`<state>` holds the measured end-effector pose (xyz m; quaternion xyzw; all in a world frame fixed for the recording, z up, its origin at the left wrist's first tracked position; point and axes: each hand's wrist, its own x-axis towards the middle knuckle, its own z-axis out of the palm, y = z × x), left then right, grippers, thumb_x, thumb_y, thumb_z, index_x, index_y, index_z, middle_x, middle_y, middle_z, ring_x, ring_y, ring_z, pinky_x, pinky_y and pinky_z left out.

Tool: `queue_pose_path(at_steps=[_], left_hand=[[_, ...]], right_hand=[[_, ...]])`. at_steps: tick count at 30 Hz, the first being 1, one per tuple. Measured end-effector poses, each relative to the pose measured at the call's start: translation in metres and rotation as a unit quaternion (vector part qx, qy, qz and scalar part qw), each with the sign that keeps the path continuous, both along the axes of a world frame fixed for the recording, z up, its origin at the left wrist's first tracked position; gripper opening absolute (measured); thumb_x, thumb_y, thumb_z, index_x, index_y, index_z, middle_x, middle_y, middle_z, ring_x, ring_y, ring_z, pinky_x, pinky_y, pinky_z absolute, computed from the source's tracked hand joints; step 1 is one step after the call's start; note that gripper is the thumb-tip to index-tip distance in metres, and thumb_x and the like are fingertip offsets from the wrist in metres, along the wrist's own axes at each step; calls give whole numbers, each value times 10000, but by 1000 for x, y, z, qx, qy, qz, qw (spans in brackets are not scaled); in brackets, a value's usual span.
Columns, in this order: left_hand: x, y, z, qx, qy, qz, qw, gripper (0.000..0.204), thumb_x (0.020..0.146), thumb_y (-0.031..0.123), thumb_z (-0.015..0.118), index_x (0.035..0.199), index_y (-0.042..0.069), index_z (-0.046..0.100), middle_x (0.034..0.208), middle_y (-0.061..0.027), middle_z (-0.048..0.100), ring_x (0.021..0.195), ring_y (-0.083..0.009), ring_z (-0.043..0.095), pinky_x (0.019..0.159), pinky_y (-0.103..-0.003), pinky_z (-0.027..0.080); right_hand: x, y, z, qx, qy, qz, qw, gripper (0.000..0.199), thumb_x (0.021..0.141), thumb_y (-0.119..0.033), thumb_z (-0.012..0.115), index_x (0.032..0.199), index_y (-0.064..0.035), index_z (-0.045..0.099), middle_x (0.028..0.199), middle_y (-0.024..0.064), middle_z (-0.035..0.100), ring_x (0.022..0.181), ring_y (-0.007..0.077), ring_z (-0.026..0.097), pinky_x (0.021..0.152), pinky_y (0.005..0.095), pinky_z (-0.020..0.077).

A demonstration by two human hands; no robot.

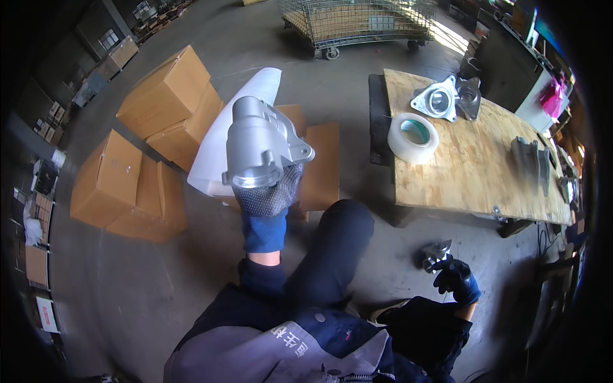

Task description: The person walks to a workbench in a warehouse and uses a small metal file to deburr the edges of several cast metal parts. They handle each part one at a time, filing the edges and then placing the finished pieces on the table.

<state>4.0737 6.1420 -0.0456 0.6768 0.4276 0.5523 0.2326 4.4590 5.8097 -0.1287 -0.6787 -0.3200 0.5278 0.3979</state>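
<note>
My gloved left hand (pixel 268 198) is raised in front of me, closed around the lower end of a silver cast-metal housing (pixel 255 137). The casting has a rounded body and a flange with a bolt hole on its right side. White sheet material (pixel 211 150) stands behind it, in an open carton (pixel 319 166). Low at the right, my gloved right hand (pixel 456 279) has its fingers curled at a smaller metal casting (pixel 437 255). They seem to grip its lower edge, though the contact is small and dark here.
A wooden-topped table (pixel 460 172) at the right carries a clear tape roll (pixel 413 138), a triangular-flanged casting (pixel 437 100), a darker casting (pixel 469 96) and curved metal pieces (pixel 533 163). Cardboard boxes (pixel 163 96) stand at the left. A wheeled wire cage (pixel 357 25) is at the back.
</note>
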Motion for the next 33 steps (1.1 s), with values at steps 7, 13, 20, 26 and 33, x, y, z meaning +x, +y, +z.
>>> queue_pose_path(at_steps=[7,13,20,26,33], left_hand=[[-51,61,-14,-290,-521,-195,779,599,1025,447,566,1444,22,526,1297,-216,639,1161,-350,666,958,-541,567],[-89,183,-76,-348,-292,-81,887,449,1006,237,686,1383,5,610,1205,-147,705,1045,-224,712,818,-364,617],[-7,256,-174,-404,-119,-160,893,426,872,224,829,1204,-3,689,1009,-90,721,882,-187,681,702,-357,553],[-132,346,-304,-312,219,38,924,225,963,248,710,1104,75,742,930,-77,746,747,-221,661,676,-437,544],[-52,250,-348,-275,636,-47,719,343,873,326,770,1106,74,768,1161,-257,728,1123,-442,687,957,-514,556]], right_hand=[[1,-2,-13,-20,4,-5,1000,564,1017,-503,589,1132,33,721,735,148,742,523,183,661,490,275,484],[1,5,-32,-135,0,-13,991,368,1048,-274,538,1116,32,730,739,154,740,552,203,678,519,281,519],[11,0,-42,-188,54,-49,979,248,1013,-139,591,1152,-9,751,782,130,754,635,194,714,606,282,566],[16,36,-88,-34,-13,79,996,289,1033,-211,589,1194,-53,770,1026,92,770,966,181,703,901,350,553],[16,-7,-66,-65,-38,13,997,277,1021,-126,580,1220,-40,753,1167,74,771,1066,181,666,1008,350,508]])
